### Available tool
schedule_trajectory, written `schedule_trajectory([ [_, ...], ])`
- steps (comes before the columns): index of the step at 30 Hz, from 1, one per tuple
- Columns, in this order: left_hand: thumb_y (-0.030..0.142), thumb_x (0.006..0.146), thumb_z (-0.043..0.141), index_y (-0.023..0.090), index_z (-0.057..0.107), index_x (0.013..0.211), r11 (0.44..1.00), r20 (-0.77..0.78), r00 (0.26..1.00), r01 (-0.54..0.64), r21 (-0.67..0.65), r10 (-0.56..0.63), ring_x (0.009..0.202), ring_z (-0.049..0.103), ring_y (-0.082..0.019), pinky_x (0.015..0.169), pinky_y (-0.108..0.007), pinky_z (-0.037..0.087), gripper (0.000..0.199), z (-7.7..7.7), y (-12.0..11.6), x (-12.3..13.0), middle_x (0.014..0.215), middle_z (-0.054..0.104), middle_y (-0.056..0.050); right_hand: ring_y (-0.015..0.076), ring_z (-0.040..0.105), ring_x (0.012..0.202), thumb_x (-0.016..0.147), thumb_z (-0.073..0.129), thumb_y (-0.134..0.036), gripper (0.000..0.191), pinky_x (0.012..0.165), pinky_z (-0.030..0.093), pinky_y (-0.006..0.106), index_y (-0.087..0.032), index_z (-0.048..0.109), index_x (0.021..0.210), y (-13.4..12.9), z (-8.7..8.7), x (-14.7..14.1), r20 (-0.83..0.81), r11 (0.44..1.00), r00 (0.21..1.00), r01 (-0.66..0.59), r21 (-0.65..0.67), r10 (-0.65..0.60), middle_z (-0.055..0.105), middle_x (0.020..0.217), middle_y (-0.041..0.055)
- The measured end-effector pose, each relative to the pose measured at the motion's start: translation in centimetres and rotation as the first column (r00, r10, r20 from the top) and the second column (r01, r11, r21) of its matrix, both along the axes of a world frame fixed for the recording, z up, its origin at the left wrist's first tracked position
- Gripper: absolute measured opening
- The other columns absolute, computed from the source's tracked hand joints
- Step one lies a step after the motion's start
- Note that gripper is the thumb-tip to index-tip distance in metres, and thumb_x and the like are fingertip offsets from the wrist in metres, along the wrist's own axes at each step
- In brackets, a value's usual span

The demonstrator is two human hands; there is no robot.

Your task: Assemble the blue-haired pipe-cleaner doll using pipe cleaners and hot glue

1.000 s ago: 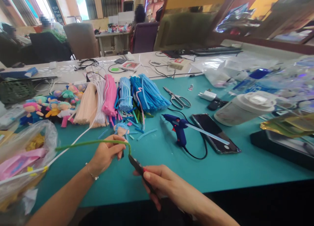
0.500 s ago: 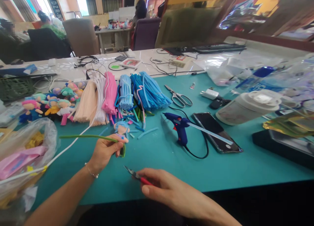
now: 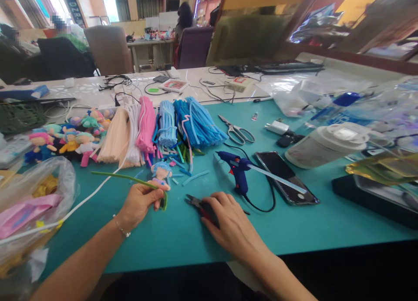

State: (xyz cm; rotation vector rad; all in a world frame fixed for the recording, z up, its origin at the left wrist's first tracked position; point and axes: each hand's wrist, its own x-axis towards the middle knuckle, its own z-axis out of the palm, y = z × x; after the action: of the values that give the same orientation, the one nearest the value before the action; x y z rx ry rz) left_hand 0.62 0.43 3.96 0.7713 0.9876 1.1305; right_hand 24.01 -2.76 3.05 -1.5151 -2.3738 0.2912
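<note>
Between the thumb and fingers of my left hand (image 3: 142, 200) is a small blue-haired doll (image 3: 161, 172) made of pipe cleaners. A green pipe cleaner (image 3: 122, 175) is pinched with it, one end sticking out to the left and a bent part hanging below the doll. My right hand (image 3: 230, 220) lies low over the mat with its fingers curled around the red and black handles of the pliers (image 3: 195, 201). The pliers' jaws point up and left, toward the doll. Part of the handles is hidden under my fingers.
Bundles of peach, pink and blue pipe cleaners (image 3: 204, 122) stand behind my hands, beside finished dolls (image 3: 70, 140). Right of them are scissors (image 3: 237, 130), a blue glue gun (image 3: 240, 170), a phone (image 3: 285, 179) and a white cup (image 3: 321, 146). A plastic bag (image 3: 67, 179) lies left on the green mat (image 3: 156, 244).
My right hand has moved forward and right with the pliers, bringing them down onto the mat. My left hand holds the doll in nearly the same place; the green pipe cleaner's free end has tipped up.
</note>
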Motion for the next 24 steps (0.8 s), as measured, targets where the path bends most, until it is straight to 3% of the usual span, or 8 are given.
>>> schedule_trajectory([
  [7,0.033,0.046,0.089,0.017,0.076,0.059,0.999,0.003,1.000,-0.028,0.033,0.028,0.037,0.045,-0.005,0.035,-0.020,0.034,0.024,-0.1,-0.2,0.0,0.053,0.064,-0.001,0.0282,0.055,0.093,0.081,0.062,-0.021,0.027,0.081,0.049,0.045,-0.019,0.062,0.109,0.1,0.0,0.2,-0.110,1.000,0.994,-0.018,0.010,0.019,0.059,0.105,0.0137],
  [10,0.033,0.048,0.089,0.017,0.076,0.060,0.994,-0.006,0.999,-0.046,0.095,0.047,0.037,0.045,-0.005,0.036,-0.020,0.034,0.023,-0.6,-0.4,0.0,0.058,0.065,-0.001,0.0254,0.057,0.090,0.088,0.053,-0.023,0.015,0.080,0.048,0.042,-0.020,0.066,0.095,-0.5,1.3,-1.6,-0.329,0.999,0.944,-0.032,-0.023,0.022,0.062,0.096,0.0121],
  [12,0.034,0.051,0.088,0.017,0.077,0.061,0.992,-0.025,0.999,-0.034,0.124,0.037,0.038,0.046,-0.005,0.036,-0.021,0.035,0.023,-0.9,-0.4,-0.1,0.059,0.064,-0.001,0.0211,0.058,0.082,0.091,0.048,-0.028,0.020,0.074,0.048,0.035,-0.020,0.065,0.083,-0.8,1.9,-3.5,-0.530,0.984,0.847,-0.063,-0.169,-0.037,0.064,0.085,0.0092],
  [14,0.034,0.053,0.087,0.017,0.077,0.062,0.990,-0.052,0.998,-0.015,0.142,0.022,0.038,0.046,-0.005,0.037,-0.021,0.036,0.022,-1.0,-0.5,-0.1,0.057,0.062,0.000,0.0161,0.055,0.068,0.092,0.047,-0.037,0.030,0.063,0.046,0.028,-0.018,0.062,0.075,-0.9,2.0,-5.6,-0.644,0.910,0.747,-0.136,-0.393,-0.166,0.061,0.071,0.0046],
  [16,0.034,0.053,0.087,0.018,0.076,0.061,0.989,-0.088,0.996,-0.004,0.151,0.017,0.038,0.045,-0.006,0.037,-0.021,0.036,0.022,-1.0,-0.5,-0.2,0.057,0.061,0.000,0.0115,0.048,0.055,0.090,0.047,-0.048,0.039,0.050,0.039,0.023,-0.017,0.058,0.069,-0.7,1.6,-7.2,-0.681,0.774,0.657,-0.229,-0.590,-0.324,0.055,0.059,-0.0001],
  [19,0.033,0.051,0.087,0.018,0.076,0.059,0.990,-0.164,0.986,0.010,0.140,0.013,0.038,0.045,-0.006,0.037,-0.021,0.034,0.021,-0.7,-0.5,-0.2,0.053,0.060,0.001,0.0080,0.042,0.046,0.081,0.056,-0.052,0.038,0.043,0.033,0.019,-0.017,0.055,0.066,0.0,0.9,-8.6,-0.657,0.630,0.589,-0.296,-0.718,-0.472,0.052,0.055,-0.0030],
  [22,0.035,0.053,0.085,0.017,0.075,0.059,0.995,-0.238,0.971,0.018,0.101,0.007,0.036,0.042,-0.007,0.037,-0.020,0.032,0.021,-0.5,-0.5,-0.2,0.042,0.055,0.003,0.0063,0.039,0.042,0.078,0.062,-0.043,0.033,0.042,0.029,0.019,-0.018,0.050,0.060,0.3,0.7,-8.9,-0.635,0.611,0.590,-0.281,-0.740,-0.498,0.053,0.051,-0.0040],
  [24,0.038,0.053,0.085,0.016,0.074,0.058,0.997,-0.263,0.965,0.016,0.077,0.005,0.035,0.041,-0.007,0.036,-0.021,0.029,0.025,-0.6,-0.4,-0.2,0.041,0.055,0.002,0.0070,0.040,0.044,0.080,0.059,-0.037,0.029,0.044,0.030,0.020,-0.018,0.050,0.059,0.3,0.9,-8.6,-0.645,0.648,0.617,-0.270,-0.712,-0.451,0.053,0.052,-0.0040],
])
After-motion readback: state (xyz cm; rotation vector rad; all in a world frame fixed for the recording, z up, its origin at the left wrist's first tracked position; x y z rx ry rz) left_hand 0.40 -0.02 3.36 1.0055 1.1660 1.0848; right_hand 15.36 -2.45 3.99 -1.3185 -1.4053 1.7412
